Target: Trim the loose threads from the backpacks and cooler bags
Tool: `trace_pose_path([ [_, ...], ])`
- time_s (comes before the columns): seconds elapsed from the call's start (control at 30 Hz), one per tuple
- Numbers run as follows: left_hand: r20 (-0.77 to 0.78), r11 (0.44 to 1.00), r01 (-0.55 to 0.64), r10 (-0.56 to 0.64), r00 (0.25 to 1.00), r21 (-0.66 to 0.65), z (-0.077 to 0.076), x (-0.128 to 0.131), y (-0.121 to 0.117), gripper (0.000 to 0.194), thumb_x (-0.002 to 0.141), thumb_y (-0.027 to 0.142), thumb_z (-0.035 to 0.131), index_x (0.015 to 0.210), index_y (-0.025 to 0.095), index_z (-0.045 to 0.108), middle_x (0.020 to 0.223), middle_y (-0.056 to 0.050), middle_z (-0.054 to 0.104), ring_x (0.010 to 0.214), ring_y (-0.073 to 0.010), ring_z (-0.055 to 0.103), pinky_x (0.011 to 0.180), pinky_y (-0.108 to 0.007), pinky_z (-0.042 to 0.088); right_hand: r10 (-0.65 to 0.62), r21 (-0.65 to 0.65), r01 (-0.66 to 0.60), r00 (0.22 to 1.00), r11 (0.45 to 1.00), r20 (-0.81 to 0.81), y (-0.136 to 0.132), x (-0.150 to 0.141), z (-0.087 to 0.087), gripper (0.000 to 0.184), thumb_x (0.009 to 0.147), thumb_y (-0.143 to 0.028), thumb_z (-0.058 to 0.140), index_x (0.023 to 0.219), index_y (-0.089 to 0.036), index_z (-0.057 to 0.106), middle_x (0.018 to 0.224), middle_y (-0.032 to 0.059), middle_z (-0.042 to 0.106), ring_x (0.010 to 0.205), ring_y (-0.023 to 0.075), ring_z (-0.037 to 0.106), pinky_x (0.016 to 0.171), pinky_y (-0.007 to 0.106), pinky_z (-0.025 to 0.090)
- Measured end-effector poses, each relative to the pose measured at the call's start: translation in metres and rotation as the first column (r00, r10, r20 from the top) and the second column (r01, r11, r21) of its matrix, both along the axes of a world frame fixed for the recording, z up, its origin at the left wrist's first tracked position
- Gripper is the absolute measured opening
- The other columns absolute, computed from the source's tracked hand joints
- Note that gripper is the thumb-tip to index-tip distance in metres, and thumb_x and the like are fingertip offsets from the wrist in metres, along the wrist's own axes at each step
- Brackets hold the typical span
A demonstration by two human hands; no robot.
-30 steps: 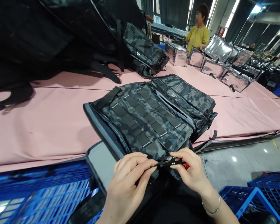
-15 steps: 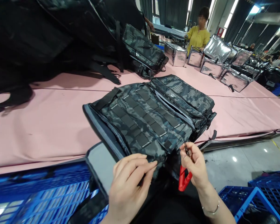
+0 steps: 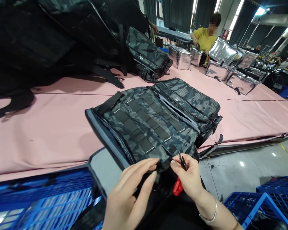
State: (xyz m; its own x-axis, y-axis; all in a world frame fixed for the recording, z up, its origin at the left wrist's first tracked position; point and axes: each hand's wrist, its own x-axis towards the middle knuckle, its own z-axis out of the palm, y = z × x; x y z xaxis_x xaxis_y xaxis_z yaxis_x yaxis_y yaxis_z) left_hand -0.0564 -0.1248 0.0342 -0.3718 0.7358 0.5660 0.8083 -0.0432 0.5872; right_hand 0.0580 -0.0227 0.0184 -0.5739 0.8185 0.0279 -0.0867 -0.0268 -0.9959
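Observation:
A dark camouflage backpack lies across the table edge, its flap with webbing strips facing up. My left hand is at the bag's near edge, thumb and fingers apart, fingertips close to the camouflage fabric. To the right, my right hand is closed around thread snips with red handles; their dark blades point up past the fingers. The thumb and index finger of that hand pinch at the bag's near edge; whether a thread is between them is too small to tell.
A pink-covered table carries a heap of black bags at left, another camouflage bag and several silver foil-lined boxes. A person in yellow stands behind them. Blue crates sit at lower left and right.
My right hand has moved left with the snips, from the bag's side to near my left hand. My left thumb has parted from its fingers. The person in yellow has leaned over.

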Motion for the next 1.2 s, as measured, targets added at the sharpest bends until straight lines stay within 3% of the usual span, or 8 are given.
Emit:
trace_pose_path([
  [0.13, 0.16, 0.996, 0.074, -0.066, 0.985, -0.042, 0.008, -0.01, 0.002, 0.017, 0.08, 0.036, 0.057, 0.083, 0.023, 0.067, 0.081, -0.003, 0.069, 0.073, -0.0162, 0.064, 0.066, -0.024, 0.052, 0.054, 0.041, -0.054, 0.999, 0.998, -0.007, 0.0, -0.004, 0.006, 0.033, 0.078, -0.047, 0.059, 0.066, -0.016, 0.055, 0.056, -0.0035, 0.043, 0.051, 0.0077, 0.037, 0.048, 0.021, 0.035],
  [0.2, 0.297, 0.998, 0.009, 0.009, 0.955, -0.059, 0.007, -0.013, 0.002, 0.021, 0.077, 0.04, 0.061, 0.073, 0.021, 0.066, 0.072, -0.002, 0.066, 0.064, -0.0149, 0.062, 0.059, -0.023, 0.05, 0.062, 0.105, -0.06, 0.998, 0.993, -0.018, -0.001, -0.002, 0.007, 0.027, 0.082, -0.043, 0.056, 0.075, -0.016, 0.058, 0.062, -0.002, 0.049, 0.055, 0.0091, 0.045, 0.052, 0.021, 0.04],
  [0.3, 0.506, 0.986, -0.122, 0.165, 0.847, -0.116, 0.001, -0.014, -0.001, 0.025, 0.072, 0.044, 0.064, 0.074, 0.02, 0.065, 0.07, -0.001, 0.065, 0.062, -0.0143, 0.06, 0.06, -0.024, 0.05, 0.044, 0.27, -0.04, 0.999, 0.962, -0.008, -0.002, 0.006, 0.007, 0.025, 0.087, -0.031, 0.051, 0.108, -0.02, 0.054, 0.082, 0.0011, 0.058, 0.07, 0.0118, 0.054, 0.063, 0.023, 0.046],
  [0.43, 0.709, 0.978, -0.159, 0.21, 0.673, -0.139, -0.003, -0.015, -0.005, 0.033, 0.067, 0.047, 0.068, 0.082, 0.018, 0.067, 0.075, -0.003, 0.067, 0.068, -0.0169, 0.061, 0.064, -0.026, 0.051, -0.066, 0.521, 0.06, 0.998, 0.851, -0.008, -0.003, 0.015, 0.001, 0.025, 0.088, -0.019, 0.048, 0.113, -0.023, 0.051, 0.093, 0.0036, 0.057, 0.079, 0.0133, 0.056, 0.069, 0.025, 0.048],
  [0.57, 0.781, 0.979, -0.183, 0.185, 0.596, -0.092, 0.0, -0.014, -0.004, 0.032, 0.063, 0.046, 0.071, 0.078, 0.017, 0.068, 0.071, -0.003, 0.065, 0.066, -0.0159, 0.059, 0.059, -0.024, 0.05, -0.075, 0.669, 0.082, 0.996, 0.739, -0.039, -0.001, 0.011, -0.003, 0.026, 0.086, -0.015, 0.048, 0.111, -0.022, 0.054, 0.088, 0.0048, 0.057, 0.076, 0.0153, 0.057, 0.068, 0.03, 0.049],
  [0.73, 0.769, 0.983, -0.165, 0.171, 0.616, -0.087, 0.0, -0.013, -0.004, 0.031, 0.065, 0.045, 0.07, 0.08, 0.017, 0.068, 0.073, -0.003, 0.066, 0.067, -0.0159, 0.059, 0.06, -0.024, 0.05, -0.062, 0.736, 0.086, 0.996, 0.671, -0.06, 0.002, 0.005, -0.002, 0.026, 0.087, -0.015, 0.048, 0.111, -0.022, 0.054, 0.082, 0.0043, 0.059, 0.076, 0.0166, 0.057, 0.067, 0.032, 0.049],
  [1.2, 0.695, 0.982, -0.16, 0.185, 0.695, -0.102, -0.015, -0.012, -0.008, 0.03, 0.068, 0.044, 0.067, 0.087, 0.02, 0.068, 0.081, -0.001, 0.067, 0.072, -0.0165, 0.06, 0.073, -0.029, 0.05, -0.076, 0.784, 0.102, 0.995, 0.612, -0.07, 0.004, 0.006, 0.004, 0.016, 0.088, -0.015, 0.049, 0.101, -0.021, 0.057, 0.081, 0.0046, 0.064, 0.075, 0.0165, 0.06, 0.067, 0.031, 0.049],
])
